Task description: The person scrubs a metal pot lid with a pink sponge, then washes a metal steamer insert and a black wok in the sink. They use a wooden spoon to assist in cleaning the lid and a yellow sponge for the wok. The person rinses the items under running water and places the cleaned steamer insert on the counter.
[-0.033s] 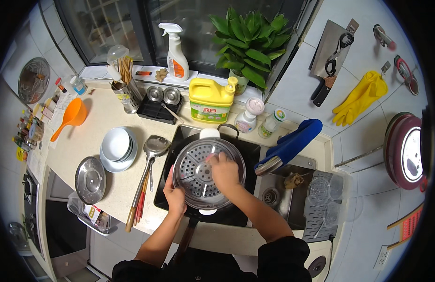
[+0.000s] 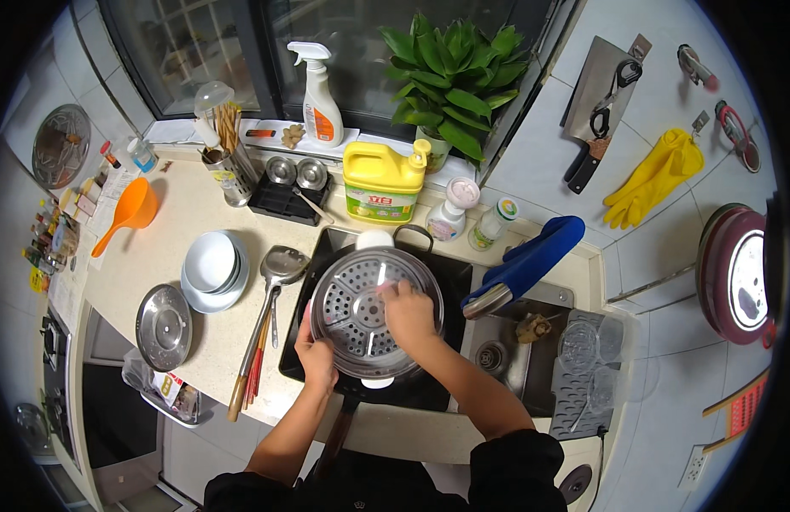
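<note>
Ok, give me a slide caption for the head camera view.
Left hand at the edge of a round perforated steamer, right hand over its middle, yellow pump jug behind.

a round silvery steamer [image 2: 358, 341], perforated in wedges, sits upright over a black surface [image 2: 457, 282]; seemingly under a clear lid [image 2: 371, 263]

The sink [image 2: 534, 365] and cleaver [image 2: 593, 92] show a kitchen.

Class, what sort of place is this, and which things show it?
Probably a home kitchen: it has a stainless-steel sink, a broad rectangular metal cleaver hanging up, and a stack of round white bowls on a pale countertop.
</note>
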Demonstrator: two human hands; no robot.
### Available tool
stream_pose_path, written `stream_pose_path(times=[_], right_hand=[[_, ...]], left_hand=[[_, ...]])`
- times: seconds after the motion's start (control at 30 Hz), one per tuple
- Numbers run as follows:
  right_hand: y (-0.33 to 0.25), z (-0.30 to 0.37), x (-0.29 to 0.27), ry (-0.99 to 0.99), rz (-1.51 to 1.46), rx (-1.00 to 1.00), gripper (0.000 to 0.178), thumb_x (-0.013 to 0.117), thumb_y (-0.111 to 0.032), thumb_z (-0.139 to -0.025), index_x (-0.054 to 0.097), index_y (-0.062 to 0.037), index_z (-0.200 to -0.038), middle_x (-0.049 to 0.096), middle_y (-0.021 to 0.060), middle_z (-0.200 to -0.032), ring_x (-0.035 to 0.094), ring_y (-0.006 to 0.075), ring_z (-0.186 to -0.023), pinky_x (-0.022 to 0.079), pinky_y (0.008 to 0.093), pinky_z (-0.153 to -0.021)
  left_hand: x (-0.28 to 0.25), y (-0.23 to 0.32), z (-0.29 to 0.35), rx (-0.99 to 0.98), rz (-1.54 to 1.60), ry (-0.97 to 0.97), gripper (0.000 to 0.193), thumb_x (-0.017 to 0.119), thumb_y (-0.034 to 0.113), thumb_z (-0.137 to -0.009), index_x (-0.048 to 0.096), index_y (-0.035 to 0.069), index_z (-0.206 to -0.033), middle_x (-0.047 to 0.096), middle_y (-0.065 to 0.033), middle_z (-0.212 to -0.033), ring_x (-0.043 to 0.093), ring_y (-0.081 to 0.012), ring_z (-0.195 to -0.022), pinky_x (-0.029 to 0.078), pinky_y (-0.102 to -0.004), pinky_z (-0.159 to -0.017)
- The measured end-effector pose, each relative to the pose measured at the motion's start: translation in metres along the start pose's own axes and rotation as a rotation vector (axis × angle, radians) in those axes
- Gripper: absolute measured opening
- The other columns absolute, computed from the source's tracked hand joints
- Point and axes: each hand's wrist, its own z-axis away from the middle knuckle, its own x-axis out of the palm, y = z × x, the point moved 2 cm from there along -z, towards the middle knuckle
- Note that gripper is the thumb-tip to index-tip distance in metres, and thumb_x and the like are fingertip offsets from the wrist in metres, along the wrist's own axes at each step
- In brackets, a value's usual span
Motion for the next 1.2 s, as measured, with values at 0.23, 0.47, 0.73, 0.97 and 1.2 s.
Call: stream_pose_path(times=[0.23, 0.47, 0.73, 0.97, 1.2], right_hand=[[-0.029, 0.027, 0.0, -0.109, -0.26, -0.051, 0.017, 0.061, -0.009, -0.07, 0.065, -0.0106, -0.086, 0.056, 0.0107, -0.081, 0.06, 0.0276, -0.065, 0.048, 0.0378, -0.055], [-0.038, 0.0, 0.003, -0.001, -0.154, -0.091, 0.017, 0.063, -0.011, -0.068, 0.065, -0.0141, -0.084, 0.055, 0.0084, -0.082, 0.06, 0.0254, -0.065, 0.048, 0.038, -0.056], [-0.017, 0.013, -0.018, -0.153, -0.183, -0.097, 0.018, 0.057, -0.006, -0.068, 0.067, -0.0177, -0.079, 0.056, 0.0069, -0.077, 0.06, 0.0252, -0.068, 0.049, 0.0363, -0.059], [-0.036, 0.023, -0.004, -0.319, -0.206, -0.396, 0.009, 0.06, -0.012, -0.066, 0.066, -0.0174, -0.069, 0.058, 0.0076, -0.077, 0.061, 0.0253, -0.07, 0.049, 0.036, -0.059], [-0.028, 0.032, -0.004, -0.231, -0.235, -0.551, 0.01, 0.06, -0.016, -0.067, 0.064, -0.0152, -0.076, 0.056, 0.0041, -0.083, 0.06, 0.0214, -0.073, 0.048, 0.0336, -0.059]], left_hand=[[0.002, 0.003, 0.0, -0.092, 0.003, 0.048, 0.073, 0.03, -0.019, -0.063, 0.045, 0.003, -0.131, 0.059, -0.0089, -0.111, 0.058, -0.0166, -0.092, 0.047, -0.0232, -0.076], [0.014, 0.0, 0.001, 0.035, 0.022, -0.029, 0.071, 0.031, -0.021, -0.065, 0.044, 0.002, -0.131, 0.058, -0.0093, -0.114, 0.058, -0.0165, -0.093, 0.047, -0.0248, -0.078], [-0.003, 0.009, -0.017, -0.013, 0.023, -0.033, 0.074, 0.031, -0.021, -0.061, 0.046, 0.002, -0.13, 0.059, -0.0073, -0.11, 0.058, -0.014, -0.09, 0.047, -0.023, -0.075], [0.021, 0.012, -0.013, -0.065, -0.029, -0.04, 0.071, 0.032, -0.02, -0.059, 0.054, 0.003, -0.122, 0.062, -0.0042, -0.094, 0.055, -0.0102, -0.068, 0.041, -0.0196, -0.054], [0.009, 0.012, -0.019, -0.209, -0.03, -0.028, 0.065, 0.033, -0.018, -0.057, 0.058, 0.003, -0.114, 0.063, -0.0061, -0.088, 0.055, -0.0116, -0.062, 0.039, -0.0207, -0.047]])
